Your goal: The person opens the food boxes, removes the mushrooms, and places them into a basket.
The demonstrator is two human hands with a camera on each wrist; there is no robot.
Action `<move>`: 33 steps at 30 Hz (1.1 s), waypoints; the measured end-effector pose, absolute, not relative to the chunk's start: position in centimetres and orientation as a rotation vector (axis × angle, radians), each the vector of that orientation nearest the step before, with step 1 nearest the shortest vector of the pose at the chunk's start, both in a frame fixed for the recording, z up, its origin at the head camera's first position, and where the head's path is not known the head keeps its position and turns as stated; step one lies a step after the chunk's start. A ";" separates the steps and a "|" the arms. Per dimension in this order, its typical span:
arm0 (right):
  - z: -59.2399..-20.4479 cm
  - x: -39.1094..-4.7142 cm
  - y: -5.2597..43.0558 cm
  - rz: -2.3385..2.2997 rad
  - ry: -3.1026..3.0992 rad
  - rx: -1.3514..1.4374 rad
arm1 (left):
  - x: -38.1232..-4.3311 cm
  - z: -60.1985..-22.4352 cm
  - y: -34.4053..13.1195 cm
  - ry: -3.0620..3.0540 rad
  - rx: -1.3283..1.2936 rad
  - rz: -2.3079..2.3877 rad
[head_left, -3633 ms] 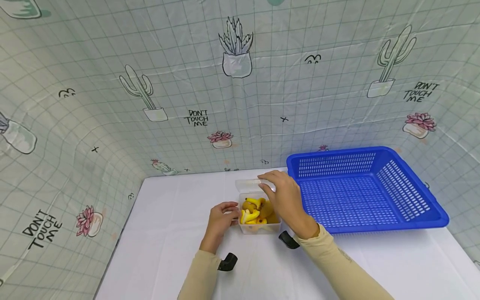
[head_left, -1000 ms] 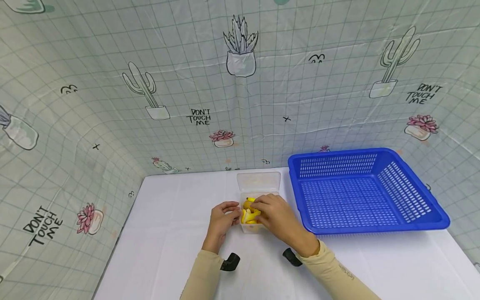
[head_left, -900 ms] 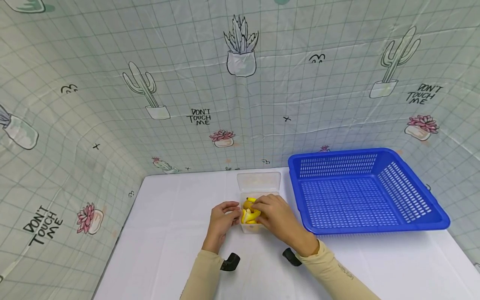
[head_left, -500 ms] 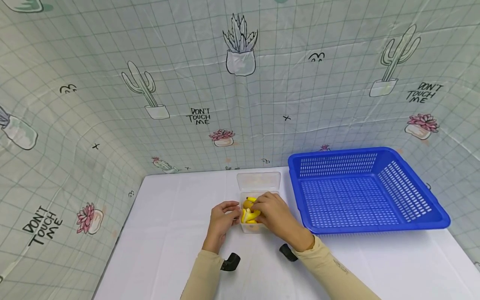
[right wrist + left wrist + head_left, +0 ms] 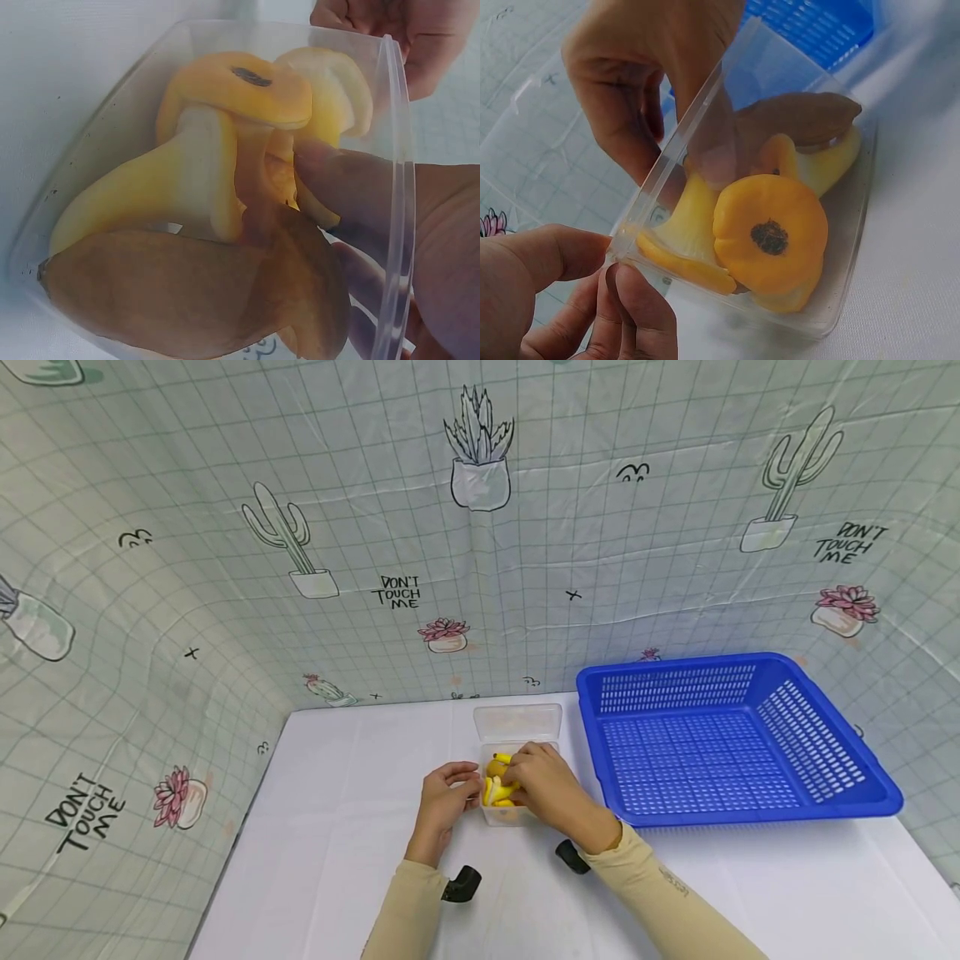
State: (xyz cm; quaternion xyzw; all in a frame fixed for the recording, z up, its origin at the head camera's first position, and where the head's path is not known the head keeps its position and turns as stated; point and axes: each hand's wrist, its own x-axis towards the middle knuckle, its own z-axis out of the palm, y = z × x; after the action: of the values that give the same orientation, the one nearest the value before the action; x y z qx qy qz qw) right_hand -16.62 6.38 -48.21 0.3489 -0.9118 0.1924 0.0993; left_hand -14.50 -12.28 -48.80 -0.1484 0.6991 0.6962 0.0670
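Note:
A clear plastic box [image 5: 501, 817] stands on the table, its hinged lid [image 5: 517, 723] folded back. It holds several smooth yellow pieces [image 5: 771, 229], mushroom-like with pale stems, one with a dark spot on its rounded top. A larger brown, tapered piece [image 5: 165, 292] lies along the right wall. My left hand [image 5: 444, 802] pinches the box's left rim between thumb and fingers. From above, my right hand [image 5: 551, 787] reaches inside with bent fingers; its thumb [image 5: 337, 176] is in among the yellow and brown pieces. I cannot tell whether it grips one.
To the right stands a large blue plastic basket [image 5: 697, 768] with slotted sides. The table has a white cover [image 5: 360, 777]. A printed curtain [image 5: 360, 527] rises behind and at both sides. Black curved pieces [image 5: 462, 885] stick out at both wrists.
Since the oldest frame, my right hand has left the lid, now folded back, and reached into the box. Over the last second it has shifted slightly up and away; my left hand stays at the rim.

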 end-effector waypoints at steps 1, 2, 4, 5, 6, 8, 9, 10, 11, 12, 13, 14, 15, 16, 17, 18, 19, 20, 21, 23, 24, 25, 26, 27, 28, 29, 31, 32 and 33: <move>-48.2 -16.6 6.4 0.563 -2.697 1.031 | -14.5 -48.8 -12.3 2.108 -0.447 2.097; -48.2 -16.6 6.4 0.556 -2.698 1.030 | -14.5 -48.7 -12.2 2.109 -0.445 2.096; -48.2 -16.6 6.5 0.543 -2.695 1.023 | -14.5 -48.7 -12.2 2.106 -0.445 2.093; -48.3 -16.5 6.5 0.535 -2.690 1.017 | -14.5 -48.7 -12.2 2.105 -0.445 2.094; -48.3 -16.5 6.6 0.528 -2.686 1.010 | -14.5 -48.7 -12.2 2.105 -0.446 2.093; -48.3 -16.3 6.7 0.517 -2.673 0.989 | -14.5 -48.7 -12.1 2.108 -0.443 2.089; -48.3 -16.2 6.7 0.512 -2.666 0.975 | -14.5 -48.7 -12.1 2.108 -0.443 2.088; -48.3 -16.1 6.8 0.510 -2.657 0.959 | -14.5 -48.7 -12.1 2.110 -0.441 2.086; -48.3 -16.0 6.8 0.508 -2.647 0.942 | -14.5 -48.8 -12.1 2.110 -0.443 2.084; -48.2 -15.9 6.9 0.511 -2.639 0.924 | -14.6 -48.8 -12.2 2.110 -0.444 2.082; -48.2 -15.8 6.9 0.517 -2.632 0.904 | -14.6 -48.8 -12.2 2.109 -0.446 2.081; -48.1 -15.7 7.0 0.525 -2.626 0.886 | -14.6 -48.9 -12.2 2.112 -0.447 2.079; -48.0 -15.5 7.1 0.536 -2.621 0.868 | -14.6 -48.9 -12.2 2.114 -0.449 2.076; -47.8 -15.4 7.2 0.554 -2.613 0.855 | -14.6 -49.0 -12.2 2.118 -0.451 2.073; -47.6 -15.2 7.3 0.571 -2.606 0.845 | -14.6 -49.0 -12.2 2.122 -0.451 2.071; -47.4 -15.1 7.4 0.579 -2.601 0.836 | -14.6 -49.0 -12.2 2.127 -0.450 2.069; -47.2 -14.9 7.5 0.586 -2.594 0.832 | -14.6 -49.1 -12.2 2.132 -0.451 2.066; -46.9 -14.7 7.6 0.594 -2.584 0.828 | -14.6 -49.1 -12.2 2.137 -0.451 2.065; -46.6 -14.5 7.8 0.600 -2.574 0.825 | -14.6 -49.1 -12.2 2.139 -0.452 2.064; -46.1 -14.2 8.2 0.604 -2.558 0.820 | -14.5 -49.1 -12.1 2.143 -0.456 2.061; -45.8 -14.0 8.5 0.603 -2.550 0.816 | -14.5 -49.0 -12.1 2.144 -0.459 2.060; -45.5 -13.8 8.7 0.610 -2.543 0.810 | -14.5 -49.0 -12.1 2.145 -0.464 2.058; -45.2 -13.7 9.0 0.618 -2.535 0.805 | -14.5 -49.0 -12.1 2.146 -0.466 2.057; -45.0 -13.5 9.3 0.621 -2.529 0.799 | -14.5 -49.0 -12.2 2.147 -0.469 2.055; -44.7 -13.4 9.7 0.627 -2.523 0.793 | -14.5 -49.0 -12.2 2.149 -0.471 2.053; -44.5 -13.3 10.0 0.630 -2.516 0.788 | -14.5 -49.0 -12.2 2.149 -0.473 2.054; -44.0 -13.2 10.8 0.645 -2.503 0.776 | -14.5 -49.0 -12.2 2.151 -0.476 2.053; -43.8 -13.1 11.1 0.652 -2.494 0.771 | -14.5 -49.0 -12.2 2.152 -0.475 2.054; -43.6 -13.0 11.5 0.656 -2.487 0.762 | -14.4 -49.0 -12.2 2.152 -0.476 2.055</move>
State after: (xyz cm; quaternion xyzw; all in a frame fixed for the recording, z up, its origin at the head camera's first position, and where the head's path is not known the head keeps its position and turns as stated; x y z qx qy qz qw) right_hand -13.03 11.54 -43.64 0.2767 -0.9027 0.2382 0.2275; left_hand -14.45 -12.18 -49.04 -0.1577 0.7127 0.6805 0.0643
